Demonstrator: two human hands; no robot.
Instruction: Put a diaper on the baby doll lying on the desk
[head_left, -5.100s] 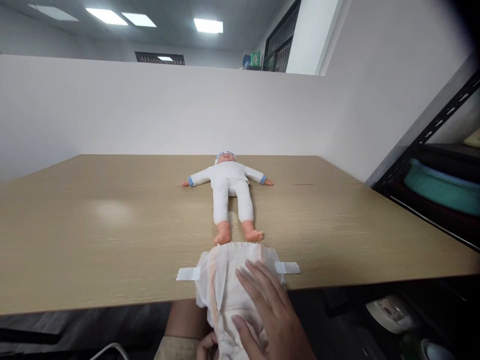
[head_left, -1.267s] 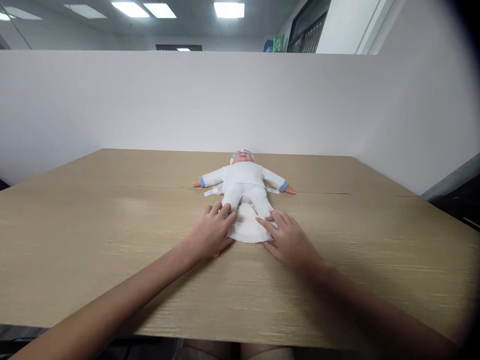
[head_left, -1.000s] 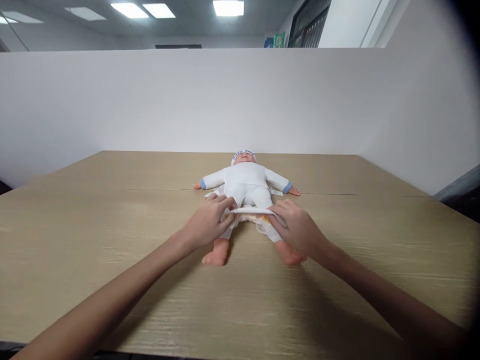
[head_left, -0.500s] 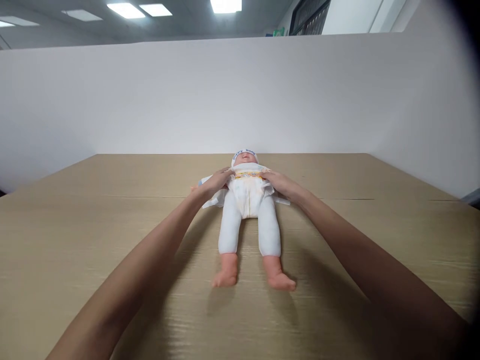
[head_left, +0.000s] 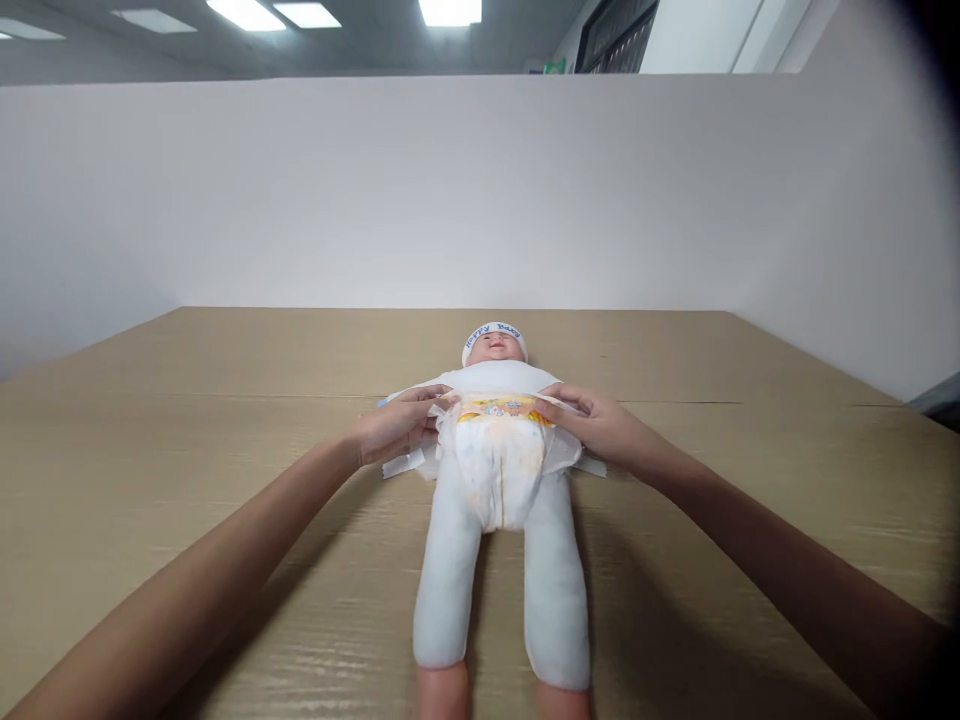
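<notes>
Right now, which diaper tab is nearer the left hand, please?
The diaper tab at picture left, close to the left hand; the diaper tab at picture right lies by the right hand.

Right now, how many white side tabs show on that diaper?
2 on the diaper: a left tab by the left hand and a right tab by the right hand. Others may be hidden.

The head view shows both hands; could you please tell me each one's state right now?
Left hand: partly curled at one side of the diaper; grip cannot be told.
Right hand: partly curled at the diaper's upper front; grip cannot be told.
</notes>
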